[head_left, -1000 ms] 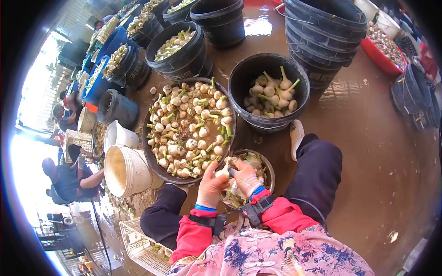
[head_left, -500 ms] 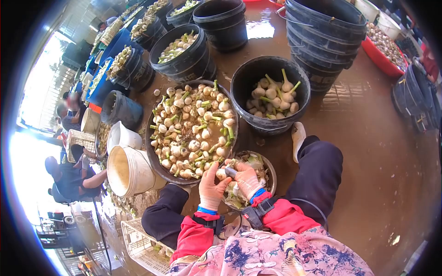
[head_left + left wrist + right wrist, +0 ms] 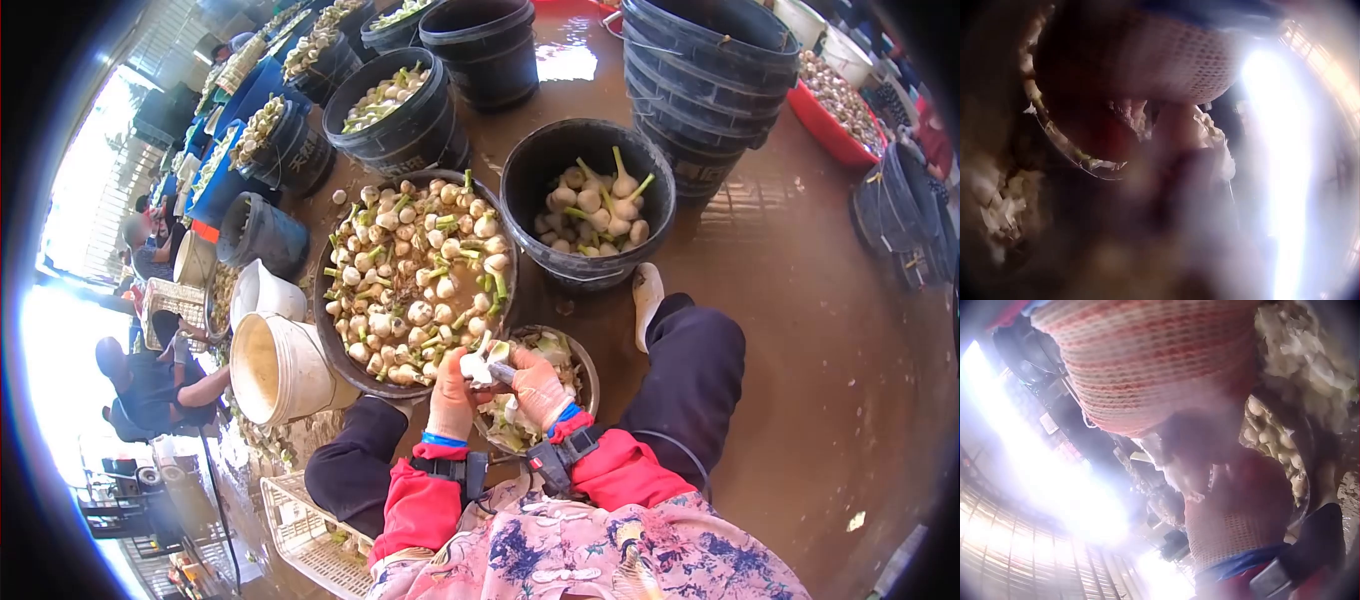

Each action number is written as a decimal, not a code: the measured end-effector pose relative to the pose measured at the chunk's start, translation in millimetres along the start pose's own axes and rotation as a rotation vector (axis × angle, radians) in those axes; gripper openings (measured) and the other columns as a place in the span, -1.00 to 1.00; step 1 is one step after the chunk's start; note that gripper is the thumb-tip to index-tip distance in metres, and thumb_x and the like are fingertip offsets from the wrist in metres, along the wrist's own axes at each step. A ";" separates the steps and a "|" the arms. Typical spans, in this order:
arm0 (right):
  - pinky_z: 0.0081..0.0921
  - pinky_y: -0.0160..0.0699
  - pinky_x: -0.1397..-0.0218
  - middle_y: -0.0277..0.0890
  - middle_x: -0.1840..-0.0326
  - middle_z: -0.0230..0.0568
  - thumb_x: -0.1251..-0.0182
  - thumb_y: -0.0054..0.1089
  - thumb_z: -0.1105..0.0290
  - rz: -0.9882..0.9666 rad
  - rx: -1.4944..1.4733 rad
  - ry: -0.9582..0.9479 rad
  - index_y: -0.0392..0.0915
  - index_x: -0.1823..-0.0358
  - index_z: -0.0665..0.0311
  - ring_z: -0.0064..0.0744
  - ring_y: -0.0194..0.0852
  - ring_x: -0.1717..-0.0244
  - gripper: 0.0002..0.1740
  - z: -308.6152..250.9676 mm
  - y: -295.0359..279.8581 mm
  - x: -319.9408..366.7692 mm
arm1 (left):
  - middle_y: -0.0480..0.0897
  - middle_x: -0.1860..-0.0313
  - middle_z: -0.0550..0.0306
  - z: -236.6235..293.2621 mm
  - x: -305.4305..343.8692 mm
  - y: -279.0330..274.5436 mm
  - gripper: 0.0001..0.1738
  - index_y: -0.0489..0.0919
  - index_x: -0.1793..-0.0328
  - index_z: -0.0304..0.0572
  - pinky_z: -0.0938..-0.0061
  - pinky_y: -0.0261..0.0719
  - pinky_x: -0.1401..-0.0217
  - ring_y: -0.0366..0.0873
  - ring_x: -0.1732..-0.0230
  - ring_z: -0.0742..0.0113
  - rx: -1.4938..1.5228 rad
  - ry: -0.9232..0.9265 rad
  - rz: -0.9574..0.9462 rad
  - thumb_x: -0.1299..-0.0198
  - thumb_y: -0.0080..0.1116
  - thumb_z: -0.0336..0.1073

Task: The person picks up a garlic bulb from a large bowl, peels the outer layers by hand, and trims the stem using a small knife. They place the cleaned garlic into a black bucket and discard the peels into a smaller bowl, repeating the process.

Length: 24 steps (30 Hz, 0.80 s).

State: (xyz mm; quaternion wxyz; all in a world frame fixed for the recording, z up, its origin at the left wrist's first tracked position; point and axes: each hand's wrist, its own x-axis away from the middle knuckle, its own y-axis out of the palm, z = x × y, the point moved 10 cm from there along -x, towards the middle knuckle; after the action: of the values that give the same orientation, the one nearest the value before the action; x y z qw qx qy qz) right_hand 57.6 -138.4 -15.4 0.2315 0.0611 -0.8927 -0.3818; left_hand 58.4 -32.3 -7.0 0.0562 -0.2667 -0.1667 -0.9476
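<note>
In the head view, a white garlic bulb point(image 3: 477, 369) with loosened skin is held between both gloved hands. My left hand point(image 3: 452, 403) grips it from the left, thumb up along its side. The right hand point(image 3: 538, 390) pinches at the bulb's skin, a grey cover or tool point(image 3: 502, 373) showing at its thumb. Close below them is a small basin point(image 3: 592, 380) of papery garlic peel point(image 3: 548, 348). The right wrist view shows the white bulb point(image 3: 1179, 478) between the two knit gloves; in the left wrist view the fingers are mostly dark and blurred.
A wide dark tub point(image 3: 322, 300) of garlic bulbs with cut stems lies ahead to the left. A black bucket point(image 3: 585, 268) of peeled garlic stands beyond the hands. White buckets point(image 3: 300, 370) and a plastic crate point(image 3: 300, 525) are at left, stacked black buckets point(image 3: 700, 110) at upper right.
The bulb has been turned in the left hand, and its skin now spreads open at the top. The right hand has stayed close against it.
</note>
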 end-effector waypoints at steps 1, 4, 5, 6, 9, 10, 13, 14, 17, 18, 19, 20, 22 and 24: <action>-0.56 0.54 0.02 0.50 0.00 -0.28 -0.19 -0.07 0.69 -0.015 0.038 0.025 0.39 -0.18 0.35 -0.48 0.50 0.06 -0.52 -0.6 3.3 1.0 | 0.58 0.14 0.23 4.4 7.6 0.2 -0.51 0.41 -0.09 -0.13 0.62 0.43 0.48 0.54 0.34 0.46 -0.048 0.118 -0.073 -0.22 0.09 0.07; -0.62 0.52 0.13 0.52 0.05 -0.35 -0.21 -0.10 0.68 -0.045 0.023 -0.026 0.40 -0.19 0.28 -0.54 0.50 0.14 -0.52 3.4 5.9 0.0 | 0.55 0.09 0.21 -7.5 6.3 -17.9 -0.48 0.34 -0.17 -0.13 0.55 0.46 0.42 0.54 0.28 0.38 -0.020 -0.006 -0.118 -0.17 0.20 -0.09; -0.65 0.50 0.14 0.50 0.02 -0.35 -0.18 -0.11 0.73 0.005 0.012 0.014 0.41 -0.18 0.26 -0.54 0.47 0.11 -0.49 5.5 1.0 0.2 | 0.55 0.14 0.18 -7.7 8.7 -19.8 -0.50 0.35 -0.16 -0.17 0.52 0.46 0.39 0.53 0.28 0.32 0.128 -0.049 -0.126 -0.14 0.24 -0.21; -0.65 0.50 0.14 0.50 0.02 -0.35 -0.18 -0.11 0.73 0.007 0.012 0.015 0.41 -0.18 0.26 -0.54 0.47 0.11 -0.49 2.3 -0.2 -1.4 | 0.55 0.14 0.18 -7.0 11.7 -21.4 -0.50 0.35 -0.16 -0.17 0.52 0.46 0.39 0.53 0.28 0.32 0.128 -0.050 -0.126 -0.14 0.24 -0.21; -0.63 0.52 0.24 0.46 -0.05 -0.27 -0.16 -0.04 0.67 0.230 0.293 0.044 0.38 -0.23 0.19 -0.54 0.51 0.18 -0.45 14.1 -47.0 -15.3 | 0.54 0.14 0.10 -0.5 31.8 3.5 -0.49 0.34 -0.18 -0.15 0.49 0.50 0.37 0.55 0.27 0.26 0.436 -0.108 -0.437 -0.12 0.25 -0.25; -0.63 0.52 0.24 0.46 -0.05 -0.27 -0.16 -0.04 0.67 0.231 0.292 0.045 0.38 -0.23 0.19 -0.54 0.51 0.18 -0.45 25.1 -58.6 -20.2 | 0.54 0.14 0.10 1.1 34.2 4.6 -0.49 0.34 -0.18 -0.15 0.49 0.50 0.37 0.55 0.27 0.26 0.436 -0.109 -0.436 -0.12 0.25 -0.25; -0.61 0.47 0.07 0.48 -0.06 -0.20 -0.16 -0.04 0.68 0.306 1.120 -0.234 0.39 -0.23 0.15 -0.50 0.47 0.08 -0.44 23.7 -62.2 -26.0 | 0.54 0.13 0.07 -3.1 34.0 -0.3 -0.55 0.35 -0.16 -0.17 0.39 0.63 0.18 0.56 0.17 0.22 0.506 -0.133 -0.358 -0.16 0.20 -0.33; -0.61 0.47 0.07 0.48 -0.06 -0.20 -0.16 -0.04 0.68 0.303 1.123 -0.235 0.39 -0.23 0.15 -0.50 0.47 0.08 -0.44 15.5 -52.6 -20.8 | 0.54 0.13 0.07 -6.7 30.8 -3.3 -0.55 0.35 -0.16 -0.17 0.39 0.63 0.18 0.56 0.17 0.22 0.509 -0.130 -0.357 -0.16 0.20 -0.33; -0.58 0.44 -0.02 0.51 -0.02 -0.16 -0.10 0.10 0.69 0.072 0.631 -0.103 0.37 -0.25 0.16 -0.47 0.49 0.08 -0.39 8.1 -15.4 -4.8 | 0.53 0.10 0.07 -11.1 19.1 -29.1 -0.63 0.34 -0.09 -0.19 0.41 0.66 0.15 0.56 0.15 0.25 0.381 -0.004 -0.130 -0.17 0.14 -0.47; -0.58 0.44 -0.02 0.51 -0.02 -0.16 -0.10 0.10 0.69 0.078 0.631 -0.102 0.37 -0.25 0.16 -0.47 0.49 0.08 -0.39 8.1 -13.6 -3.2 | 0.53 0.10 0.07 -12.0 19.1 -26.2 -0.63 0.34 -0.09 -0.19 0.41 0.66 0.15 0.56 0.15 0.25 0.381 -0.009 -0.132 -0.17 0.14 -0.47; -0.53 0.45 -0.02 0.53 0.00 -0.13 -0.12 0.10 0.62 0.081 0.679 -0.104 0.39 -0.22 0.14 -0.37 0.51 0.08 -0.43 7.9 -11.3 -0.4 | 0.53 0.11 0.07 -13.4 18.4 -27.6 -0.63 0.33 -0.07 -0.19 0.41 0.66 0.14 0.56 0.15 0.26 0.288 -0.001 -0.085 -0.16 0.14 -0.50; -0.49 0.45 -0.03 0.54 0.02 -0.11 -0.14 0.09 0.56 0.083 0.726 -0.107 0.42 -0.20 0.12 -0.27 0.53 0.08 -0.47 2.9 -5.3 2.7 | 0.53 0.11 0.08 -15.2 17.7 -28.8 -0.63 0.32 -0.04 -0.19 0.40 0.66 0.14 0.56 0.15 0.26 0.196 0.008 -0.038 -0.14 0.15 -0.52; -0.42 0.45 -0.05 0.52 0.00 -0.06 -0.15 0.06 0.50 0.108 0.933 -0.075 0.42 -0.20 0.11 -0.18 0.52 0.05 -0.49 8.2 -5.7 -0.2 | 0.53 0.13 0.08 -24.5 14.9 -28.3 -0.63 0.30 -0.02 -0.19 0.42 0.66 0.13 0.57 0.16 0.28 0.137 0.044 -0.021 -0.13 0.16 -0.54; -0.48 0.45 -0.04 0.54 0.05 -0.06 -0.11 0.13 0.57 0.178 1.064 -0.243 0.41 -0.19 0.20 -0.28 0.53 0.09 -0.47 5.0 -7.2 -3.5 | 0.53 0.13 0.09 -22.9 15.8 -25.8 -0.61 0.29 -0.03 -0.20 0.42 0.65 0.13 0.57 0.17 0.29 -0.075 0.088 -0.032 -0.12 0.17 -0.53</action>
State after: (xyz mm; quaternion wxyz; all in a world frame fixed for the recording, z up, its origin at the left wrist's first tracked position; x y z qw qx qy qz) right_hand 57.9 -139.2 -24.8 0.0954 0.0492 -0.9845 0.1385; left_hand 28.8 -16.3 -24.4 0.0384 -0.2239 -0.1328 -0.9648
